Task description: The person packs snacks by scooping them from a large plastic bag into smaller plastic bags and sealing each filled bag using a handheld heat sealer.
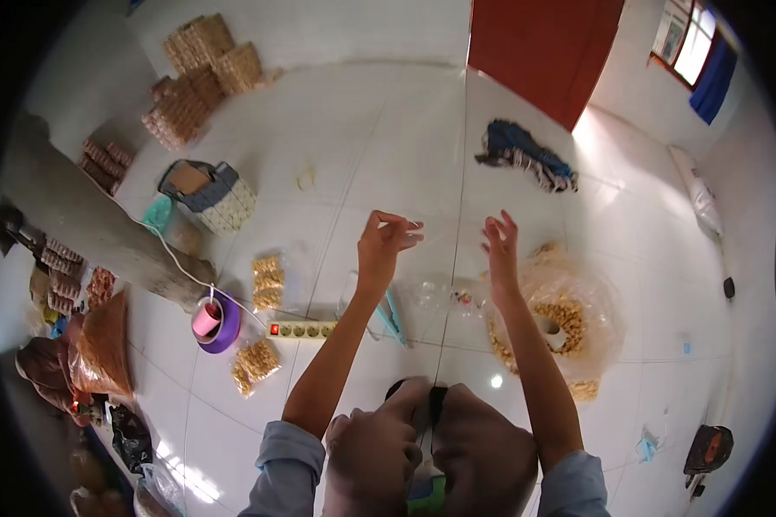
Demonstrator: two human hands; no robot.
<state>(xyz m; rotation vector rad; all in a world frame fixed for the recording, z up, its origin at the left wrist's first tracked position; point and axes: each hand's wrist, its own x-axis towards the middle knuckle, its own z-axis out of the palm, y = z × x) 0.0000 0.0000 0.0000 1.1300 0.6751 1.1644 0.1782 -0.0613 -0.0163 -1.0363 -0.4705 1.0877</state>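
Observation:
Both hands are raised in front of me over the tiled floor, a short gap apart. My left hand (383, 250) has its thumb and fingers pinched together. My right hand (502, 250) also pinches with thumb and fingertips. Whatever lies in either pinch is too thin or see-through to make out. A faint clear sheen shows between the hands. Below my right hand sits a large clear plastic bag (602, 293) of yellow-brown snack pieces (569, 320), with a white cup-like scoop (546, 325) in it. Near my left forearm lies a light-blue long tool (391, 319).
A power strip (302, 330) lies left, beside filled snack packets (268, 283) and a purple basin (220, 323). Beyond are a basket (220, 198), stacked packs (185, 103) and dark cloth (526, 153). Another person (52, 370) sits at far left.

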